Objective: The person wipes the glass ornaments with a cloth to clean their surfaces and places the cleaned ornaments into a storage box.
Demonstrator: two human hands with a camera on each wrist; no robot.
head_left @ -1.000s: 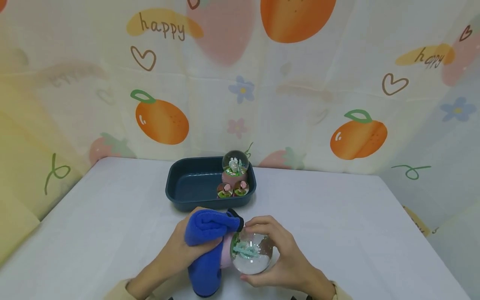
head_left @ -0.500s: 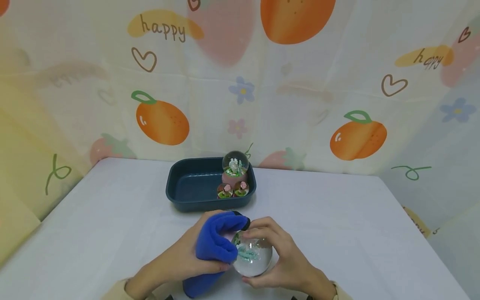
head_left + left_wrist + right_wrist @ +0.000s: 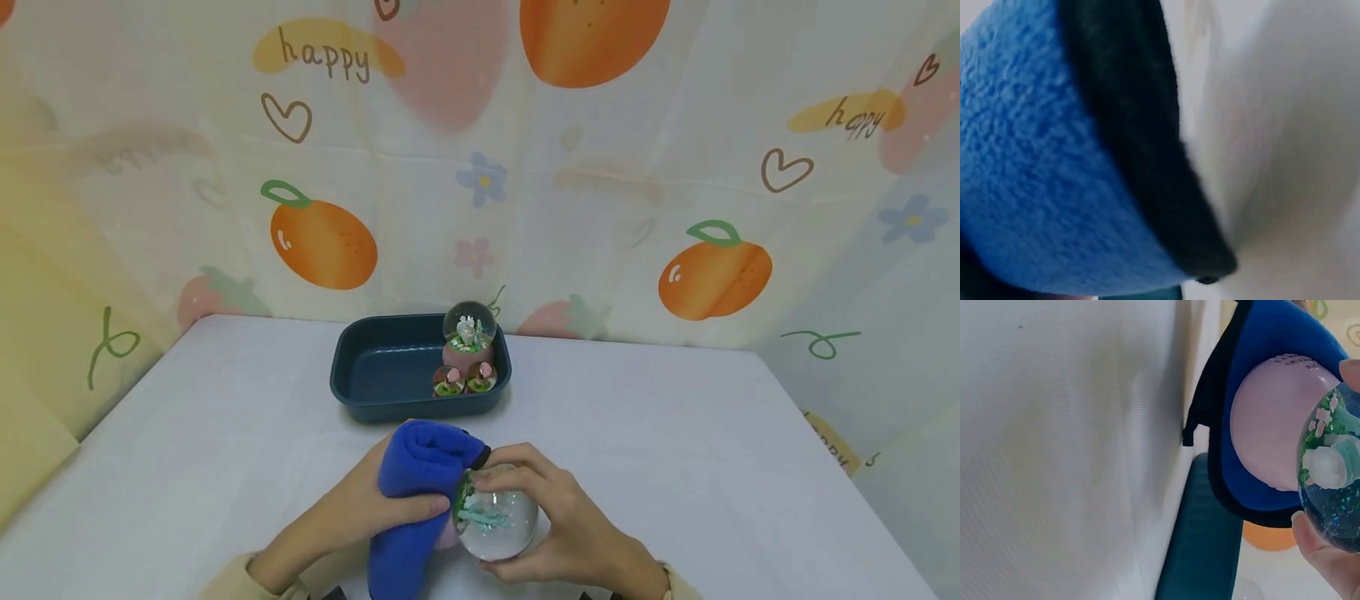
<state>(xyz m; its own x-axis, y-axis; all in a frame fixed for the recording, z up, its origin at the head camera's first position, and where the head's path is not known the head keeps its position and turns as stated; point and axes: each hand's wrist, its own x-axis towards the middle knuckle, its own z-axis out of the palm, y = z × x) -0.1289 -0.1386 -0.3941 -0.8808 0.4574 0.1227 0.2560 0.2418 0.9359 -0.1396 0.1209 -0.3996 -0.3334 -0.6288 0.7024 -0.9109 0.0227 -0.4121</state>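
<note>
A snow globe [image 3: 497,521] lies on its side between my hands, its glass ball pointing right. My right hand [image 3: 577,521] grips the ball, fingers over the top and thumb underneath. Inside are pale green and white figures with pink flowers, plainer in the right wrist view. Its pink base [image 3: 1279,419] sits against a blue cloth [image 3: 420,475] with black edging. My left hand [image 3: 367,492] holds that cloth folded around the base, thumb across the front. In the left wrist view the cloth [image 3: 1041,162] fills much of the frame and hides the hand.
Behind my hands stands a dark teal tray [image 3: 382,408]. At its right end are a larger snow globe [image 3: 469,333] and two small globes [image 3: 449,381] with pink tops inside. A white cloth [image 3: 645,433] covers the table, and a printed curtain [image 3: 570,208] hangs behind.
The left hand and cloth shift right over the base, then back left, with the cloth refolded and hanging lower. The right hand and snow globe move slightly left and down.
</note>
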